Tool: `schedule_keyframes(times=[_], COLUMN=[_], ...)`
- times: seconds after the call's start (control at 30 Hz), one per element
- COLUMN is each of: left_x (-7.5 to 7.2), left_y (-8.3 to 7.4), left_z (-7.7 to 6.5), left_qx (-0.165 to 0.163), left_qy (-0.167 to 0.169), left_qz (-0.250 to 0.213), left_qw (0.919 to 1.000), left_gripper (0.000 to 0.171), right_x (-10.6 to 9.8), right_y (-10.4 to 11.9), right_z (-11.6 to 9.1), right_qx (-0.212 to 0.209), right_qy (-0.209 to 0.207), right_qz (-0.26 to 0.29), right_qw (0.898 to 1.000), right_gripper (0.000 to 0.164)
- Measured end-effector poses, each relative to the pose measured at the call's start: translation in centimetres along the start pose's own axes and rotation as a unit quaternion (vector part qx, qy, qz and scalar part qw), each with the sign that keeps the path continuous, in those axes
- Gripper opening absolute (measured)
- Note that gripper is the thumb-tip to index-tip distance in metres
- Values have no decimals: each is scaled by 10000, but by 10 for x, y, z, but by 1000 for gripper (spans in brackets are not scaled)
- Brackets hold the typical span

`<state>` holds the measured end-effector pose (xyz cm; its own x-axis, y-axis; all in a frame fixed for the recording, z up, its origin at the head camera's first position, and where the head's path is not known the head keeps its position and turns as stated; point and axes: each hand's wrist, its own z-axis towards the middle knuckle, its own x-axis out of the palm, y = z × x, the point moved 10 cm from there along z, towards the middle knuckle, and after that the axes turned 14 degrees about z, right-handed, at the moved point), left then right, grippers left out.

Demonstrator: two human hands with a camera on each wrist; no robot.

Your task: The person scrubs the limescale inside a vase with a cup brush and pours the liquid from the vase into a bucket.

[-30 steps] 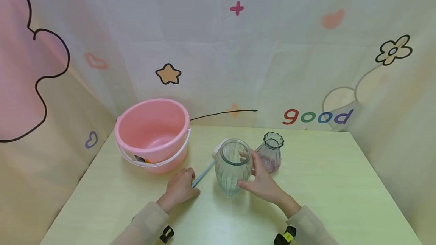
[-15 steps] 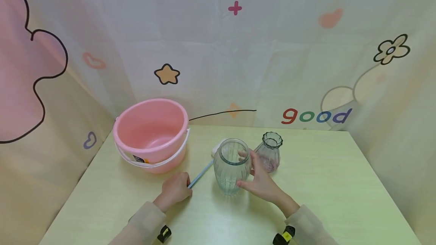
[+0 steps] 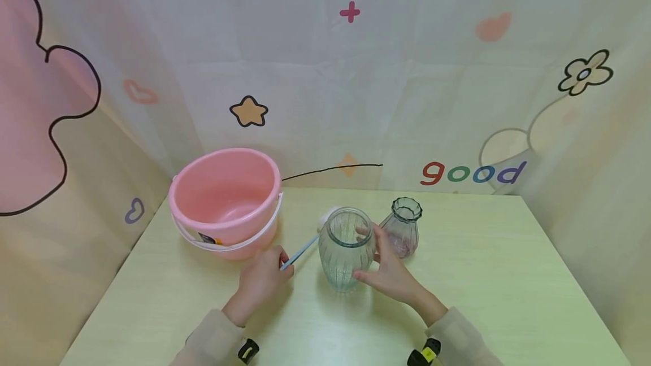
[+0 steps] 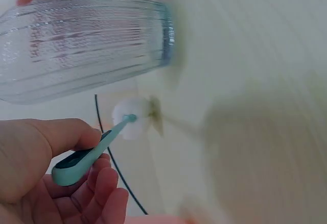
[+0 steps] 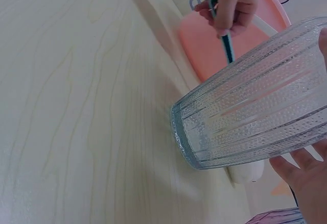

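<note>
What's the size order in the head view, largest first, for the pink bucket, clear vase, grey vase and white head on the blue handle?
1. Pink bucket, clearly largest
2. Clear vase
3. Grey vase, standing farther back
4. White head, partly hidden, judged by what shows

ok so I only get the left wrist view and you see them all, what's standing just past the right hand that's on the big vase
Observer: In the head view, a small grey vase stands just beyond the right hand.
Operator: And past the left hand, the one pinching the brush?
Observer: A pink bucket.
Operator: Any writing on the backdrop?
Observer: Yes, the word "good", on its right half.
</note>
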<state>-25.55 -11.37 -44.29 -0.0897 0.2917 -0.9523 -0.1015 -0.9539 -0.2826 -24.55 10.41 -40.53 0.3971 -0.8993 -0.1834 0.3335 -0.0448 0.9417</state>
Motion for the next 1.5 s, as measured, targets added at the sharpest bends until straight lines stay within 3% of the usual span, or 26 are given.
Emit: schedule_keyframes(times=[0.2,0.4,0.6,0.8,0.9,1.03,1.33,1.4,1.5], left_x=[-34,-68,-83,-81,-80,-85,-97,-104,-112], left_y=[-14,-23,-29,-33,-33,-38,-47,-52,-60], left_z=[7,15,23,32,36,38,35,32,30], left_qx=[261,541,762,756,755,885,1070,1178,1296], left_qy=[-971,-2129,-2760,-2822,-2866,-3070,-3246,-3187,-2788], left_qz=[-266,-248,-692,-1977,-2548,-2819,-2978,-3147,-3682], left_qw=[9946,9753,9556,9357,9204,9047,8913,8863,8774], left_gripper=[8,9,11,9,9,11,11,10,10], right_x=[-3,-7,-7,-7,-7,-8,-8,-8,-9], right_y=[-18,-37,-36,-37,-37,-37,-37,-38,-39], right_z=[1,1,1,1,0,1,0,0,1], right_qx=[-84,39,-59,-77,-3,-4,-45,-42,-41], right_qy=[-12,-133,-64,-32,-92,-124,-56,-83,-112], right_qz=[-31,20,0,-10,27,103,-43,-80,-96], right_qw=[10000,9999,10000,10000,10000,9999,10000,9999,9999], right_gripper=[93,95,94,93,94,96,95,96,96])
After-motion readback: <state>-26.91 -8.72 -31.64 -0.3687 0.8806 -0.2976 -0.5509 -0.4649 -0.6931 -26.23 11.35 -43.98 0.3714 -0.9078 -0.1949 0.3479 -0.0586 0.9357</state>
